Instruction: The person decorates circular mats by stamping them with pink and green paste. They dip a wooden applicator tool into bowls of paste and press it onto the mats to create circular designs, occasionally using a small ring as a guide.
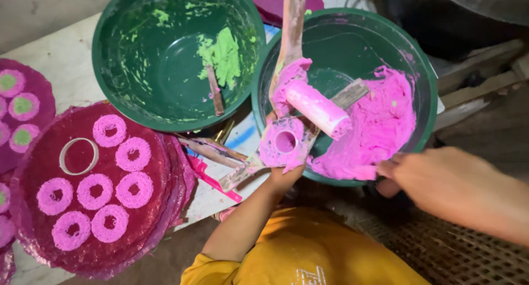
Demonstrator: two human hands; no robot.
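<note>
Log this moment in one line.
left hand grips dough-smeared wooden press | right hand at rim of green plastic bowl holding pink dough | pink dough rings on round maroon tray

I see a pale tabletop [60, 53], a woven mat [452, 252] on the floor, dim light upper right.

Our left hand [284, 175] grips a wooden press [286, 139] smeared with pink dough, while our right hand [435, 177] touches the rim of the green bowl [424, 97] holding pink dough [380, 125]. Pink rings [132, 152] lie on a dark red mat [160, 208].
</note>
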